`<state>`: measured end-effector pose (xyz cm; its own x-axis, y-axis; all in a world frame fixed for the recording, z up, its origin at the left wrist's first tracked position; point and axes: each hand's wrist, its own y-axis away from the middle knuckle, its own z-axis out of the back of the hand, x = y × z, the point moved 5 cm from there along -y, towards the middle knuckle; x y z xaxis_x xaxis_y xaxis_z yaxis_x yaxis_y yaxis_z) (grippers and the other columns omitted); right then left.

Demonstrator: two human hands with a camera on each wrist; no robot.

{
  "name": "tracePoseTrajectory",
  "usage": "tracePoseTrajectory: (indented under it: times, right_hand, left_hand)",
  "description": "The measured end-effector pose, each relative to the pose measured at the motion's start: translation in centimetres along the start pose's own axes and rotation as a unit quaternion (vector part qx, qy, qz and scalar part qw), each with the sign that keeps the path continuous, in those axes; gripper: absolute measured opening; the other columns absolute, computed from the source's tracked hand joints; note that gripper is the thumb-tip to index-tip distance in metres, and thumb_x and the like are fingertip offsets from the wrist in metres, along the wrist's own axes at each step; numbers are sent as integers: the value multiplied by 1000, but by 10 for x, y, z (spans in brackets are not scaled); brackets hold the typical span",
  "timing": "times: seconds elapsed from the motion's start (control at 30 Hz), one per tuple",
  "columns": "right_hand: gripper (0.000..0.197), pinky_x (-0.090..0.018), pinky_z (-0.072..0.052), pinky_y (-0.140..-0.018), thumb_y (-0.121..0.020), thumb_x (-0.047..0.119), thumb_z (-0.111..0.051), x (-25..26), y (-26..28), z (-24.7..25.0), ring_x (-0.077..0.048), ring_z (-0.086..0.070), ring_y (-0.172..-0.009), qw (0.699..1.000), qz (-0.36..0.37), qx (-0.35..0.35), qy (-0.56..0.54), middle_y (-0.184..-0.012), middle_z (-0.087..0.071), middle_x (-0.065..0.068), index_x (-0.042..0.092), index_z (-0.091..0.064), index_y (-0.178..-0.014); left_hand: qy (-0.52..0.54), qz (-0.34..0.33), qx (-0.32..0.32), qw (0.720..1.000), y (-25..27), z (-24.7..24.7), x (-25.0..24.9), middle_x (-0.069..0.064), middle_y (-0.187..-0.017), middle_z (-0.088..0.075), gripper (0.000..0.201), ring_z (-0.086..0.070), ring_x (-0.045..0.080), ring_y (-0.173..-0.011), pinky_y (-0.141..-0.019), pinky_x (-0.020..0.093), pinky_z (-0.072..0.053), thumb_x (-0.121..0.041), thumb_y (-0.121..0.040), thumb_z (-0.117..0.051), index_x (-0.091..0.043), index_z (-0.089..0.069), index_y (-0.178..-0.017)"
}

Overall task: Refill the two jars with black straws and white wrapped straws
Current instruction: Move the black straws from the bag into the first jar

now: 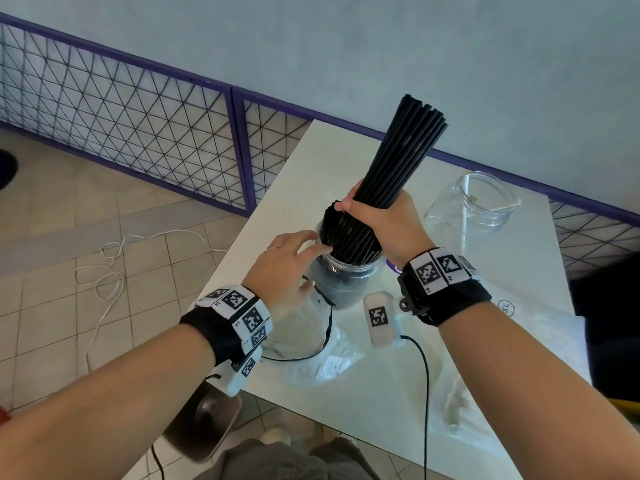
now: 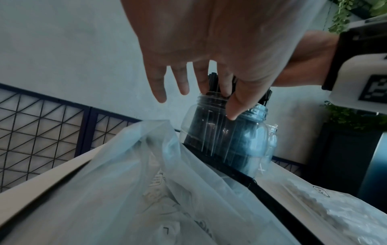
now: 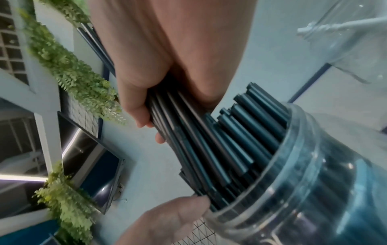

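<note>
Right fingers (image 1: 349, 202) clamp black straws (image 1: 408, 150) — two jars (image 1: 346, 271).

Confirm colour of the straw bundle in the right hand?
Black. The straw bundle gripped by the right hand shows best in the head view.

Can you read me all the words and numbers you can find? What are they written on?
"XL" in a circle: on the clear plastic bag lying on the table at the right.
Faint print on the crumpled plastic bag by the jar of black straws: too blurred to read.
Tiny characters beside the square code tags on the wristbands: too small to read.
The code tags themselves are patterns, not words.
</note>
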<state>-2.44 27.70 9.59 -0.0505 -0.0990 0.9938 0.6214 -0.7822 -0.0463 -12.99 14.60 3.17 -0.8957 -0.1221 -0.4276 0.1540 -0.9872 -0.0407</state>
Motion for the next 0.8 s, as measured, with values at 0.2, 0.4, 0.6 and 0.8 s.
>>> tracePoseTrajectory:
  times: [0.2, 0.4, 0.6, 0.8]
  right_hand:
    - [14, -32, -56, -84, -78, 11, -74, -1, -3, -6, -16, -68, -87, 994, 17, 23, 107, -88, -71, -6, 3, -67, -87]
    - [12, -33, -56, -84, -77, 10, -74, -1, -6, -3, -17, -69, -87, 993, 28, 23, 109, -86, -72, -4, 3, -67, -84]
    - [16, -36, -57, -83, -76, 17, -76, -8, -6, -12, -12, -69, -83, 989, 32, -10, 141, -84, -73, 0, 7, -68, -86]
    - [40, -43, -50, -93, -63, 46, -74, -26, 10, -6, -17, -66, -89, 963, 53, -48, 260, -84, -70, -1, 15, -68, -87]
  left_hand:
    - [-26, 1, -5, 1000, 1, 2, -1, -3, -143, -40, 63, -40, 29, -125, -90, 42, -47, -22, -77, -66, -30, -44, -136]
    - [-59, 8, 14, 998, 2, 2, -2, -7, -148, -31, 65, -34, 25, -130, -93, 40, -44, -28, -81, -63, -33, -36, -141]
    - [-81, 16, 27, 996, 1, 3, -4, -8, -149, -28, 66, -32, 23, -132, -96, 39, -42, -31, -83, -62, -35, -33, -142]
    - [-93, 24, 33, 995, 1, 5, -6, -11, -149, -27, 66, -30, 22, -133, -99, 39, -37, -32, -82, -61, -36, -31, -141]
